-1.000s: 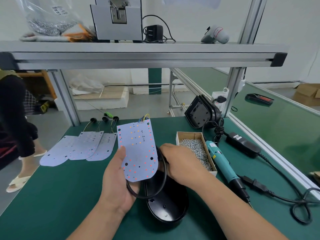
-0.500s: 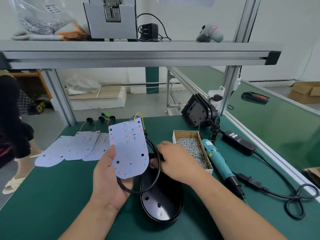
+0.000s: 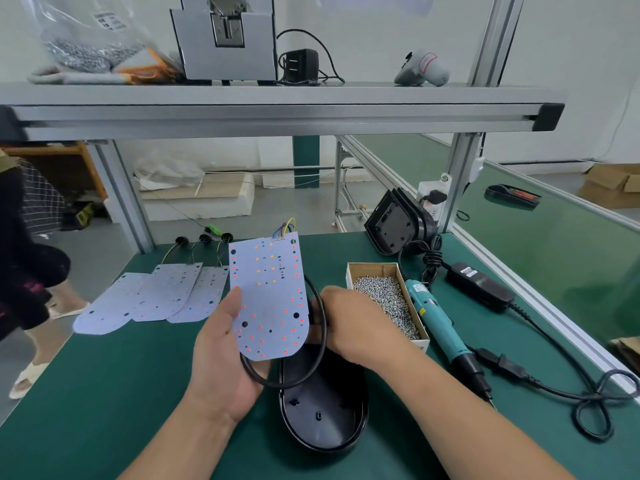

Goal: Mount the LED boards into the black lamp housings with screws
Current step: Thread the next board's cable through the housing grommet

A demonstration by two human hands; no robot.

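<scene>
- Left grip point(image 3: 221, 355) holds the LED board point(image 3: 270, 299), thumb on its face
- Black housing point(image 3: 322, 417) lies hollow-side up on the surface point(image 3: 104, 393) at the board's 6 o'clock
- Right grip point(image 3: 353, 323) pinches the black cable point(image 3: 320, 327) at the board's 3 o'clock

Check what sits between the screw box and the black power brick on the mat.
The teal electric screwdriver lies between the screw box and the power brick, lengthwise beside the box. Head view shows it.
</scene>
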